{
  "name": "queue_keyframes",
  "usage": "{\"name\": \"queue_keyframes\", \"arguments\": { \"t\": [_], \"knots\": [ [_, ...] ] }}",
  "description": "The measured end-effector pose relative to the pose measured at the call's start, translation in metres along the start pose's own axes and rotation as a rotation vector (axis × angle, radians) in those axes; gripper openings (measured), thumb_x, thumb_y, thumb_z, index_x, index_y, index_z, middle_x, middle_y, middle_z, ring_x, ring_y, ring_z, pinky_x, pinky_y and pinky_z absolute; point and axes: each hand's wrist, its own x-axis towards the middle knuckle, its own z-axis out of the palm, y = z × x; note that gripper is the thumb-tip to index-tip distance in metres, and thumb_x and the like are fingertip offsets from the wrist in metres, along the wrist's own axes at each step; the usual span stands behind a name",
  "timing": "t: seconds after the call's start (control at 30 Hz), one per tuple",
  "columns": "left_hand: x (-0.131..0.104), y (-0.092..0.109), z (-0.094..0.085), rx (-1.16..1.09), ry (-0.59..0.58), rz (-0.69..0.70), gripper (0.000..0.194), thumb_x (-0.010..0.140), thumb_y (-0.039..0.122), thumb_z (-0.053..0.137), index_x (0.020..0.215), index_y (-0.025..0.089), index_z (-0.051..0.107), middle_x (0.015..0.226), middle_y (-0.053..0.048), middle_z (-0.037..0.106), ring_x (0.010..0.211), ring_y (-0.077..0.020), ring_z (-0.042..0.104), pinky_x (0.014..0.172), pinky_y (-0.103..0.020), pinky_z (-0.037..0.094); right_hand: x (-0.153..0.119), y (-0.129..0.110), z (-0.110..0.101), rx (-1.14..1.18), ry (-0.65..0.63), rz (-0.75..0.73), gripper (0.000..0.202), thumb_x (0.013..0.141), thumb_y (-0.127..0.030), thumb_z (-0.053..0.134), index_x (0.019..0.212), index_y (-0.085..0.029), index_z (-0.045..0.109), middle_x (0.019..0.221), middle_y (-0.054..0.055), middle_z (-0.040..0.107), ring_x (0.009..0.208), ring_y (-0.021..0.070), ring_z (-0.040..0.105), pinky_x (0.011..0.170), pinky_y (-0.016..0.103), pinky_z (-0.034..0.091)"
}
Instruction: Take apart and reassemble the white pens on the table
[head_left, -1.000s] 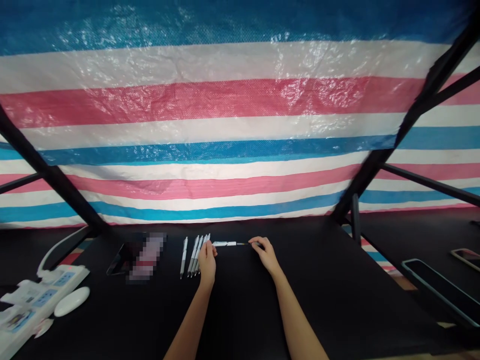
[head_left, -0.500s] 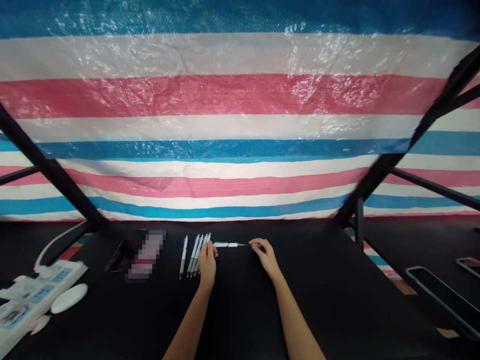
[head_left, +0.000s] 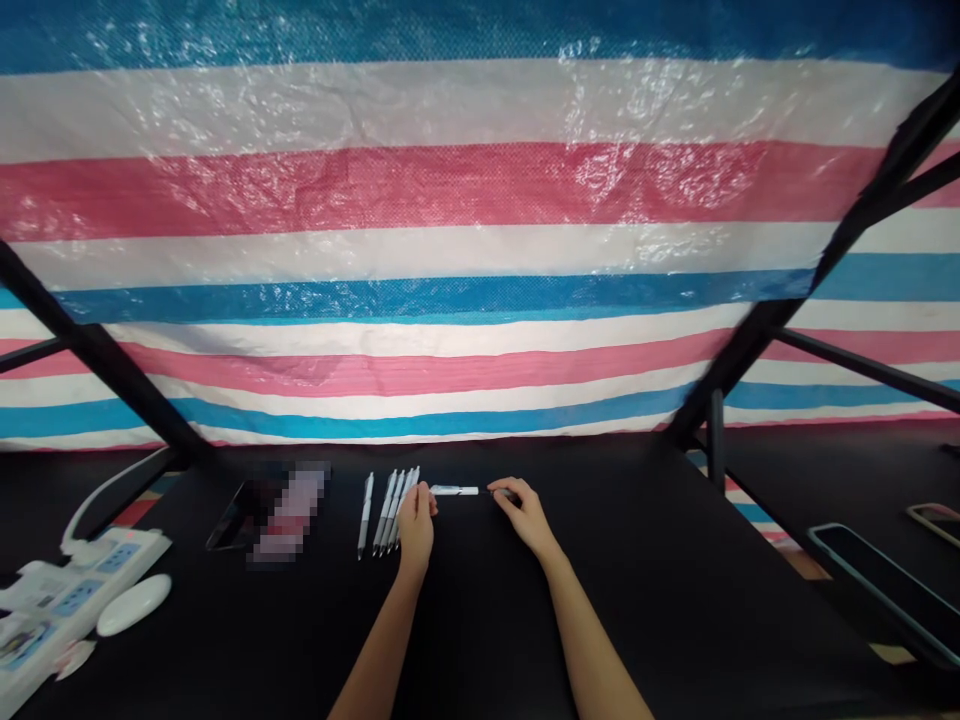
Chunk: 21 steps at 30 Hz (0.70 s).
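My left hand [head_left: 416, 520] pinches the rear end of a white pen barrel [head_left: 457, 491], which points to the right, lying level just above or on the black table. A thin refill [head_left: 484, 491] sticks out of the barrel's open end. Across from it, my right hand [head_left: 519, 510] has its fingers closed on the pen's dark grey grip section [head_left: 509, 494], mostly hidden by the fingers. A narrow gap separates that section from the white barrel. Several white pens with grey grips [head_left: 386, 515] lie side by side left of my left hand, one pen [head_left: 365, 515] set slightly apart.
A phone [head_left: 232, 520] and a blurred-out patch lie at the left on the black table [head_left: 480, 620]. Farther left are a white power strip [head_left: 82, 590] and a white oval object [head_left: 135, 604]. Another phone [head_left: 885, 580] lies at the far right. Striped sheeting [head_left: 450, 300] hangs behind.
My right hand has moved left with the grip section, toward the white barrel, so less of the refill shows. My left hand stays nearly in place; the view has shifted slightly.
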Motion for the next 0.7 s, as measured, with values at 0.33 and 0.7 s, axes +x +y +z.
{"name": "queue_keyframes", "arguments": {
  "t": [0.33, 0.7],
  "knots": [
    [0.0001, 0.0003, -0.0001, 0.088, -0.115, 0.068, 0.045, 0.084, 0.054, 0.035, 0.054, 0.021, 0.039, 0.050, 0.003, 0.041, 0.051, -0.0129, 0.043, 0.055, -0.026, 0.033, 0.0011, 0.0032, 0.0095, 0.037, -0.015, 0.021, 0.024, 0.080, -0.034, 0.051, 0.089, -0.019, 0.066, 0.085, 0.005, 0.065, 0.063, 0.0147, 0.053, 0.059, 0.027, 0.042],
    [-0.0016, 0.0028, 0.0005, 0.108, -0.139, 0.086, 0.044, 0.085, 0.052, 0.035, 0.054, 0.021, 0.037, 0.048, 0.004, 0.039, 0.049, -0.0127, 0.041, 0.053, -0.026, 0.032, 0.0003, 0.0022, 0.0073, 0.042, -0.082, 0.048, 0.023, 0.079, -0.037, 0.053, 0.081, -0.019, 0.067, 0.076, 0.002, 0.065, 0.069, 0.0169, 0.057, 0.064, 0.026, 0.042]
  ]
}}
